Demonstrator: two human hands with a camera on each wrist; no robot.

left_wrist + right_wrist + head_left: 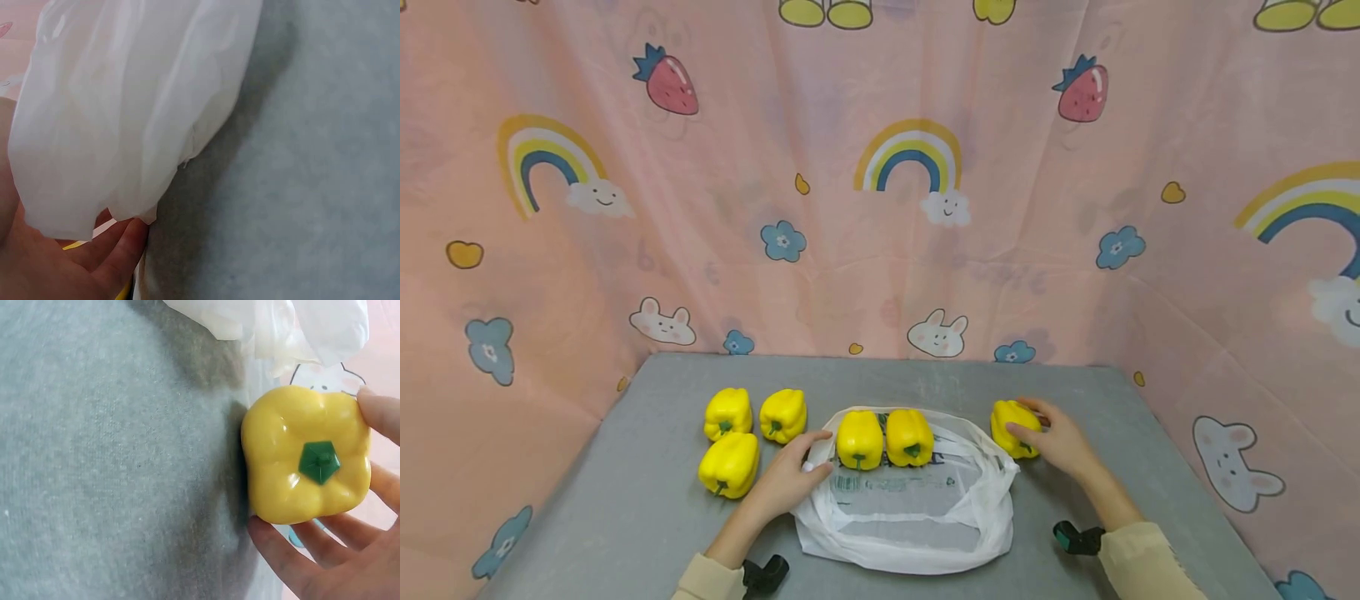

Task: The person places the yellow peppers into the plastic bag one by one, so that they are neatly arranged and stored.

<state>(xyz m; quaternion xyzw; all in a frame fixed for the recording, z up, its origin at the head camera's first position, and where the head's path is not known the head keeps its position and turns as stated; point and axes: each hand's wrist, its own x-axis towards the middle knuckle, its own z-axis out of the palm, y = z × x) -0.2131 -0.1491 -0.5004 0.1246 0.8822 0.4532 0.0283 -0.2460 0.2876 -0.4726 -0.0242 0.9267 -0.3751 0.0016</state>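
- Flat grey tabletop with a cloth-like surface.
- Pale pink, softly creased fabric curtain, hanging behind the tabletop and along both its sides.
- White cartoon rabbit print just above the tabletop's far edge.
- Striped, arched rainbow print, higher above the tabletop.
- Soft, diffuse light across the tabletop.

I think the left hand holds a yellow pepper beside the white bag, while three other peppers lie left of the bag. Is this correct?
Not quite: the head view shows the right hand holding that yellow pepper beside the white bag. The rest is correct.
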